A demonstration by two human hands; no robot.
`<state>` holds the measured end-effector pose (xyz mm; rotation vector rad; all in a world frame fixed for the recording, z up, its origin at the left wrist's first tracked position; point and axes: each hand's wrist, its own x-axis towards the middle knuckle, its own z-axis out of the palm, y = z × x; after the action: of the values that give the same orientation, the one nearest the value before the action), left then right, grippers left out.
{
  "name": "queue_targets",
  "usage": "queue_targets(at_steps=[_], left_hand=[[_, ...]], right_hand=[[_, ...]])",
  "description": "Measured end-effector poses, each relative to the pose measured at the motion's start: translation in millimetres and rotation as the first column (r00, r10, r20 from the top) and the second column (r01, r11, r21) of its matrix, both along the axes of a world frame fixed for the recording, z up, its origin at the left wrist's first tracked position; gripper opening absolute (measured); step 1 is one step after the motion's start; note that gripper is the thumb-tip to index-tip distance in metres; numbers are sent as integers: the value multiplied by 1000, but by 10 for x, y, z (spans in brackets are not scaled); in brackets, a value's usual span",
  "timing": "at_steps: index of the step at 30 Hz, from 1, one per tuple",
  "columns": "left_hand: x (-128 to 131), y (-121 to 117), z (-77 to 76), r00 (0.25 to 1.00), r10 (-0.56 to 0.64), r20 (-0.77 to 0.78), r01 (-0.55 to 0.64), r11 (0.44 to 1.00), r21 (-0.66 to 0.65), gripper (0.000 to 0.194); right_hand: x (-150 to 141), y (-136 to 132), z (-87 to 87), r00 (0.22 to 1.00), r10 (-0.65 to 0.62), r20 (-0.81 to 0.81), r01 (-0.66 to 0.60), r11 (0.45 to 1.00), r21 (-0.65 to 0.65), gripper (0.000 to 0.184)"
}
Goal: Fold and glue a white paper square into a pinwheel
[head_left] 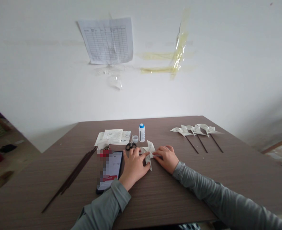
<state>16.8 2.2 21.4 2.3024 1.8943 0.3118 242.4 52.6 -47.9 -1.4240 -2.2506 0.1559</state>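
Note:
A folded paper pinwheel (149, 150) made of printed paper lies on the brown table (184, 191) between my hands. My left hand (134, 166) rests on its left side, fingers curled and pressing the paper down. From the right, my right hand (166, 157) pinches a flap of the same pinwheel with bent fingers. Both arms wear grey-green sleeves.
Black scissors (130, 146), a small cap (135, 138) and a white glue bottle with blue cap (142, 132) stand just behind. A phone (110, 171) lies left of my hand, thin dark sticks (71, 177) farther left, printed sheets (113, 136) behind. Three finished pinwheels on sticks (197, 134) lie at the right.

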Motion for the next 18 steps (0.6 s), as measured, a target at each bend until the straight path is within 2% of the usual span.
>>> queue_targets(at_steps=[12,18], left_hand=[[20,8,31,1000,5,-12,-5,1000,-31,57],[7,24,30,1000,1,-21,-2,1000,-24,57]], right_hand=[[-37,-42,48,1000,-20,19,20,1000,-20,30],[-42,-34,52,1000,-11,23,11,1000,18,32]])
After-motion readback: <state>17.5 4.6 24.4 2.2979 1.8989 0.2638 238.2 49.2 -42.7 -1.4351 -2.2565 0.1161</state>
